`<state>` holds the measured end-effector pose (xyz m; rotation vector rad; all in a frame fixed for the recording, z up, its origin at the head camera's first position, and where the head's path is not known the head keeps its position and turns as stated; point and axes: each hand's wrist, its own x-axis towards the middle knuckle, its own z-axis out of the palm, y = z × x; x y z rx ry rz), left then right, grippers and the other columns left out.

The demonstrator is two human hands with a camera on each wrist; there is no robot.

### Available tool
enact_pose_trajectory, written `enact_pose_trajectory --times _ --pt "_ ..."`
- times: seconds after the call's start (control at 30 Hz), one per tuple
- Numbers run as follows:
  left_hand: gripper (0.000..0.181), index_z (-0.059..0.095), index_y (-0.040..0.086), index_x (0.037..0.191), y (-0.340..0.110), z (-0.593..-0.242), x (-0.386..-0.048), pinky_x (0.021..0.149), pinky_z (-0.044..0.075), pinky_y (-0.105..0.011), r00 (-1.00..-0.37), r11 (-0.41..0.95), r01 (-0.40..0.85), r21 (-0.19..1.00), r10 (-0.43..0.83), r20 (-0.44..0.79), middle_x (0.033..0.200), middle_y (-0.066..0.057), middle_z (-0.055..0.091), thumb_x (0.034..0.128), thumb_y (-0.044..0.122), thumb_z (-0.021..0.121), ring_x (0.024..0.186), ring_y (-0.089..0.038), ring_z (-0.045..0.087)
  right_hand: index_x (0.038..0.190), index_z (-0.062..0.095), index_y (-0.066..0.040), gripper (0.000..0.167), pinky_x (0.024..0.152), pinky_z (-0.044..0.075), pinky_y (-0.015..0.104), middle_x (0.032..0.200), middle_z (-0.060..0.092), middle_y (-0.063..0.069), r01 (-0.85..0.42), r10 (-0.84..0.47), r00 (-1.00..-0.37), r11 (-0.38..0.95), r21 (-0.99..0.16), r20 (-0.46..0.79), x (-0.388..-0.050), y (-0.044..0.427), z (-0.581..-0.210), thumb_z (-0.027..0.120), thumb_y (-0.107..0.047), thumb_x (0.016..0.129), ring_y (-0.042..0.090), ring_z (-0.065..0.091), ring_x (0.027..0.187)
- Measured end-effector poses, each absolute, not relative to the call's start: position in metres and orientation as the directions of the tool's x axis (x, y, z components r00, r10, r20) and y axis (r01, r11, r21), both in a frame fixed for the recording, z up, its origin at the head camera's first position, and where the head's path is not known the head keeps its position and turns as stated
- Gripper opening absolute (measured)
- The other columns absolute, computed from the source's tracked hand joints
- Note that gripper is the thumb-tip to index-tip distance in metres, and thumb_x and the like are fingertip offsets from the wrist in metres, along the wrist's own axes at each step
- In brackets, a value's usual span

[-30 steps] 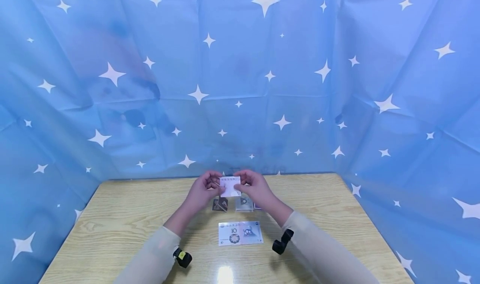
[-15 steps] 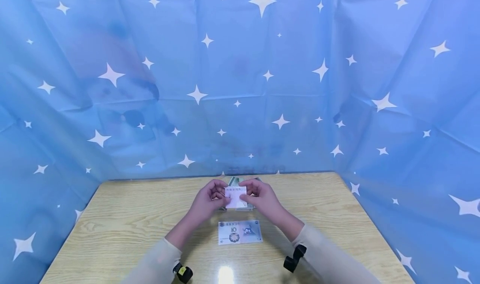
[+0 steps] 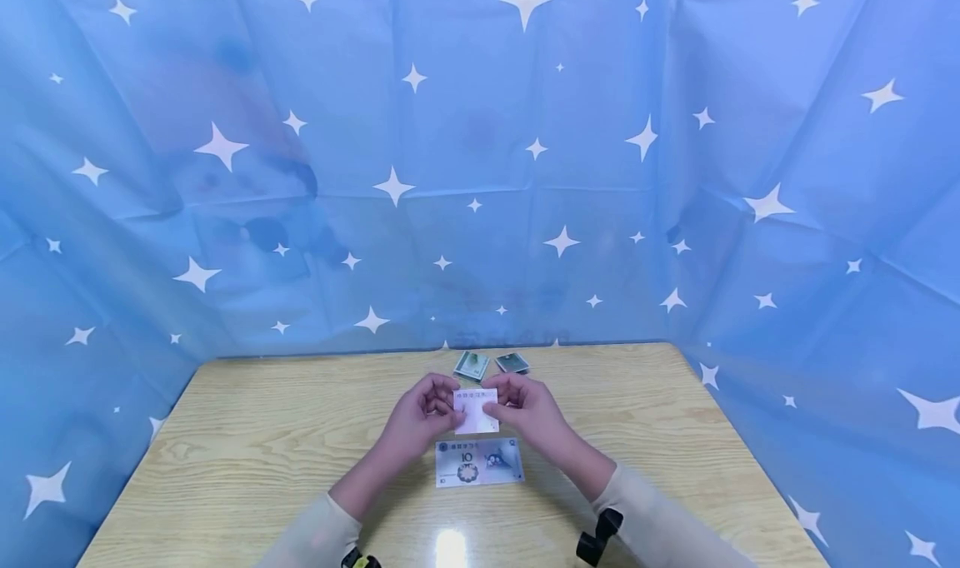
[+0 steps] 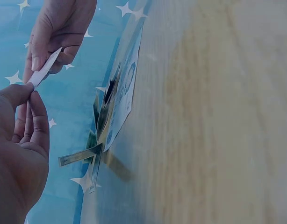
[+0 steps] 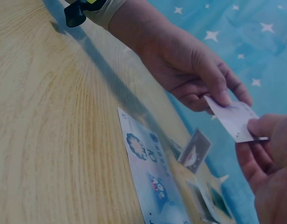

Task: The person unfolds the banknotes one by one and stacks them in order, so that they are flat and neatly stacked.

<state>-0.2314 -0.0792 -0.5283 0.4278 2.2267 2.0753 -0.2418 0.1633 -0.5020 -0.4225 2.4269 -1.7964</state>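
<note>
Both hands hold up a pale pinkish banknote, folded to about half the length of the flat one. At its left edge my left hand pinches it between thumb and fingers. The right hand pinches its other edge, thumb on the near face. In the right wrist view the folded note is tilted above the table. Just below the hands in the head view, a bluish-white banknote marked 10 lies flat on the table.
Beyond the hands, a green folded note and a darker folded note rest near the back edge of the wooden table. More folded notes appear in the right wrist view. A blue starry curtain surrounds the table.
Both hands have drawn the folded banknote back toward the person and slightly right, close to the flat note. The folded notes at the back now show beyond the hands.
</note>
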Motion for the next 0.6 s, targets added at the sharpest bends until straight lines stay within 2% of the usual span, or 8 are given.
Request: enact_pose_trajectory --times 0.6 --pt "0.041 0.066 0.007 0.131 -0.077 -0.532 -0.219 0.085 0.063 -0.029 -0.944 0.053 0.176 0.983 0.291 0.153 0.112 -0.012 0.068 0.094 -0.002 0.083 0.099 -0.024 0.07 0.122 0.077 -0.008 0.023 0.071 0.051 0.024 0.094 0.068 0.008 -0.123 -0.283 -0.957 0.23 -0.965 0.055 -0.23 0.166 -0.506 0.083 -0.008 0.1 0.02 0.061 0.084"
